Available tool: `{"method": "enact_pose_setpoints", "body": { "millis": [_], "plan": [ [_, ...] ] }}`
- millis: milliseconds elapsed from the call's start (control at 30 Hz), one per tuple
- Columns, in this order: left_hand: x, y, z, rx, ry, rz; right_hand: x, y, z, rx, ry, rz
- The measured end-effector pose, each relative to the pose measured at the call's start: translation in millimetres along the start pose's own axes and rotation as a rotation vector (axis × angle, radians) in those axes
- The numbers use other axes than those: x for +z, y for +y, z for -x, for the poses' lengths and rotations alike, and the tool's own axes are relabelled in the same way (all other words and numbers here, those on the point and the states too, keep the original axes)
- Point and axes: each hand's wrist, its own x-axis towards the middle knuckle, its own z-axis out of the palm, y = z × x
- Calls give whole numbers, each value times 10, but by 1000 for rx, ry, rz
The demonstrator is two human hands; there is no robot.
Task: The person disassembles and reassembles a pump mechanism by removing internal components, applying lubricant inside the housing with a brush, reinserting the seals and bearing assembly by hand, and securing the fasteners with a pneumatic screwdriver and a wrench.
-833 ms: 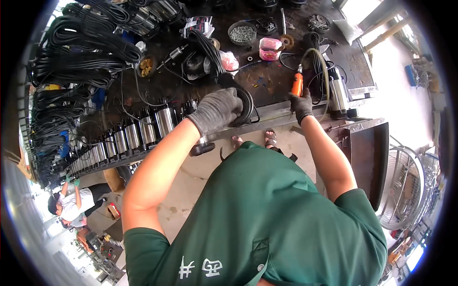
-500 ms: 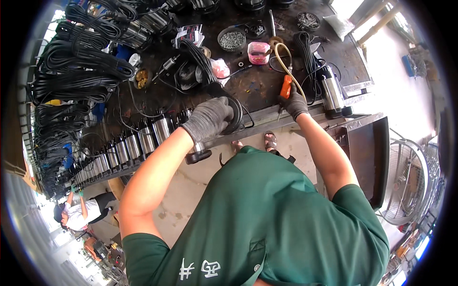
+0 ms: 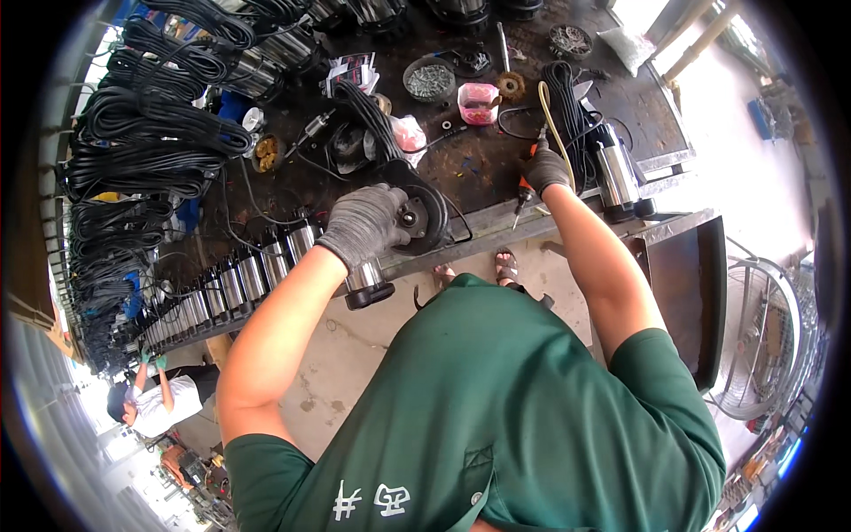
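In a grey work glove, my left hand point(image 3: 365, 223) is closed on the side of a pump. The pump's round black end point(image 3: 431, 217) faces me at the bench's front edge, with a small metal shaft showing near its middle. A bundle of black cable point(image 3: 372, 120) lies just behind it. My right hand point(image 3: 545, 170), also gloved, is wrapped round an orange power screwdriver point(image 3: 525, 189). The screwdriver's thin bit points down toward the bench edge, apart from the pump. A yellow hose point(image 3: 557, 133) runs beside this hand.
Steel pumps point(image 3: 251, 277) line the left front edge; another pump point(image 3: 617, 173) stands at right. Coiled black cables point(image 3: 151, 133) fill the left. Behind are a bowl of screws point(image 3: 429, 80) and a pink box point(image 3: 479, 104). A fan point(image 3: 753, 337) stands right; a co-worker point(image 3: 164, 403) is far left.
The pump's black end has turned to face me, showing its shaft. My left hand has shifted slightly left and down. The screwdriver has tipped and dropped lower, and the hose has straightened.
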Motion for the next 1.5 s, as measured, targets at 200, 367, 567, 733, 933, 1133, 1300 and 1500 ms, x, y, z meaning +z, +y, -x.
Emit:
{"method": "enact_pose_setpoints", "body": {
  "millis": [200, 367, 567, 733, 933, 1133, 1300, 1500],
  "plan": [
    [5, 105, -74, -25, -94, -135, 168, 3, -384, 180, -63, 107],
    [7, 162, -96, -78, -144, -154, -33, -191, -257, 151, -159, 268],
    [39, 164, -95, -23, -63, -147, -75, -81, -158, 63, -94, 228],
    [84, 93, -73, -39, -21, -88, -349, -452, 431, -324, 14, -140],
    [138, 104, -73, 5, 11, -65, -318, -1119, 1340, -684, -299, -720],
    [124, 158, -39, 13, 37, -43, -189, -1165, 1368, -595, -348, -673],
    [124, 163, -14, -17, 33, -4, -236, -1161, 1340, -548, -444, -733],
    [1, 27, 121, -31, 139, 81, -251, -1180, 1321, -598, -444, -752]
  ]
}}
